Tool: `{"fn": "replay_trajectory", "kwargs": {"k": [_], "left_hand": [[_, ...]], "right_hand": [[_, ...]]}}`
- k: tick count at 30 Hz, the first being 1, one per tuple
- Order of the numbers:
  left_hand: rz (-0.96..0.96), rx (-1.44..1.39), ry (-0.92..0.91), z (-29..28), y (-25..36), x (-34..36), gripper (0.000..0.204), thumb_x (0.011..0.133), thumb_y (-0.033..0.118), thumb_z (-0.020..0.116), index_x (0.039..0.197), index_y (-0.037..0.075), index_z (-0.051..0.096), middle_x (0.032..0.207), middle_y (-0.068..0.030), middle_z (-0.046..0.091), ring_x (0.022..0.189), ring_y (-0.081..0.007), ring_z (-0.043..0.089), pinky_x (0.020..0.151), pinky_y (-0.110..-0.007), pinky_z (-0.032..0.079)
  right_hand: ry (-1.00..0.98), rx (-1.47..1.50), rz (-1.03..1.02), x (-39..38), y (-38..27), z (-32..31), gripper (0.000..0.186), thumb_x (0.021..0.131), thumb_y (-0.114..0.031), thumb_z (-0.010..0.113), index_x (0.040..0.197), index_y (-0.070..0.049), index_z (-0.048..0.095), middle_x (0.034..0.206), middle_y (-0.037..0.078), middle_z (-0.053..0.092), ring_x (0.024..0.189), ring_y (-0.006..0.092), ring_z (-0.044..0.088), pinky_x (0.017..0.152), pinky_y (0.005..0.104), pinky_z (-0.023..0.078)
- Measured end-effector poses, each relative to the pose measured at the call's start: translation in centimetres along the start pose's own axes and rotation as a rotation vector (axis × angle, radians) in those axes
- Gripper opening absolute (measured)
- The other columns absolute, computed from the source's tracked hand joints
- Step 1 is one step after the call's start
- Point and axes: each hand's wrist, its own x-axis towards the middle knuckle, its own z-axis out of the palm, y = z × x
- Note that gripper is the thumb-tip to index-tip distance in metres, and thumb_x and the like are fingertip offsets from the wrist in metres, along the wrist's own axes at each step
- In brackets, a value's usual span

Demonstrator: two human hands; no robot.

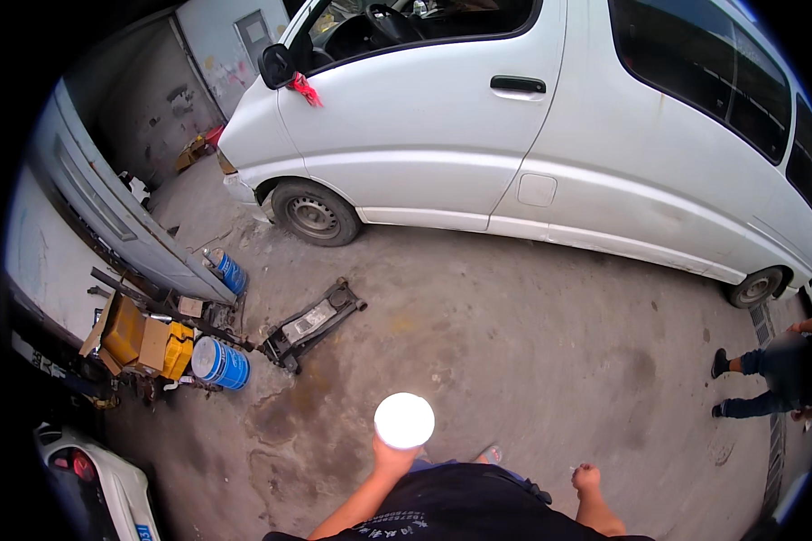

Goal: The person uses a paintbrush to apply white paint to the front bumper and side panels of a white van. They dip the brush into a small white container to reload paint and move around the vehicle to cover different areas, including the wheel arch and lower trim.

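My left hand (393, 458) is closed around a white round-topped container (404, 421), held upright in front of my body. Its top is a bright, washed-out disc, so whether it has a lid cannot be made out. Off to the right, my right hand (587, 478) hangs low with its fingers curled. A small, thin white thing (573, 469) pokes out from those fingers, too small to name. Neither hand touches anything else.
A white van (424, 135) stands ahead. A floor jack (316, 323) lies nearer, beside blue buckets (220, 362), (227, 270) and a cardboard box (153, 345). Another person (785, 374) stands at right by a floor grate (773, 455). A white car (99, 487) is at lower left.
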Motion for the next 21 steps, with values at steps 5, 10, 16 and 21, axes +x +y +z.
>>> {"fn": "replay_trajectory", "kwargs": {"k": [5,10,16,21], "left_hand": [[-0.019,0.026,0.062,-3.8,-1.7,1.3,0.054,0.064,0.01,0.077,0.111,0.0,0.053,0.099,-0.0128,0.065,0.093,-0.0236,0.063,0.081,-0.035,0.049],[0.004,-0.043,0.101,-8.2,-5.2,4.3,0.054,0.064,0.011,0.077,0.111,0.0,0.053,0.1,-0.0135,0.064,0.094,-0.0251,0.062,0.082,-0.035,0.049],[0.028,-0.05,0.178,-17.3,-9.7,7.6,0.053,0.064,0.01,0.076,0.111,-0.001,0.054,0.102,-0.0133,0.063,0.094,-0.024,0.061,0.083,-0.035,0.048],[0.005,-0.025,0.301,-23.9,-13.1,9.7,0.056,0.064,0.009,0.076,0.113,-0.001,0.051,0.105,-0.0141,0.062,0.097,-0.0243,0.06,0.085,-0.036,0.046]], "right_hand": [[-0.006,-0.056,-0.11,-0.5,-6.0,2.8,0.014,0.077,0.001,0.052,0.09,0.0,0.058,0.067,0.009,0.059,0.056,0.0189,0.058,0.047,0.0316,0.046],[0.032,-0.453,-0.448,0.1,-5.1,4.4,0.022,0.076,-0.006,0.058,0.097,0.001,0.062,0.08,0.015,0.065,0.069,0.0237,0.064,0.06,0.0353,0.052],[-0.037,-0.536,-0.341,-5.9,-9.5,10.0,0.023,0.075,-0.008,0.059,0.096,0.0,0.063,0.085,0.016,0.066,0.075,0.0263,0.065,0.064,0.037,0.053],[-0.083,-0.638,-0.283,-14.1,-19.8,15.9,0.023,0.082,-0.018,0.05,0.1,-0.005,0.06,0.095,0.015,0.063,0.089,0.0291,0.06,0.076,0.0399,0.049]]}}
